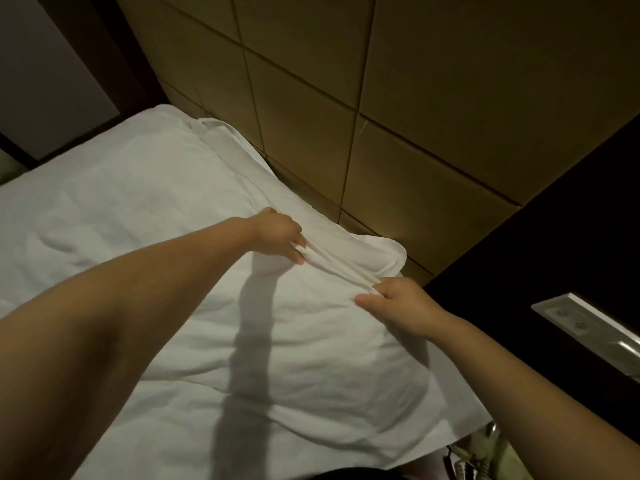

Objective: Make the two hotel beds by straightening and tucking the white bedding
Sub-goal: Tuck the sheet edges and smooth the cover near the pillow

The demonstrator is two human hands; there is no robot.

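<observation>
Now both hands, left (280,233) and right (398,299), are pinching the pillow (311,341) edge, straightening it; smoothing probably follows.

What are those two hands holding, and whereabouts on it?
Both the left hand and right hand pinch a bunched fold of the white pillowcase near its end by the headboard.

Hands: two – left hand (280,233), right hand (398,303). Bed (457,424): one. Pillows: seemingly two – near pillow (311,341), far pillow (138,188). Switch panel (585,323): one.
</observation>
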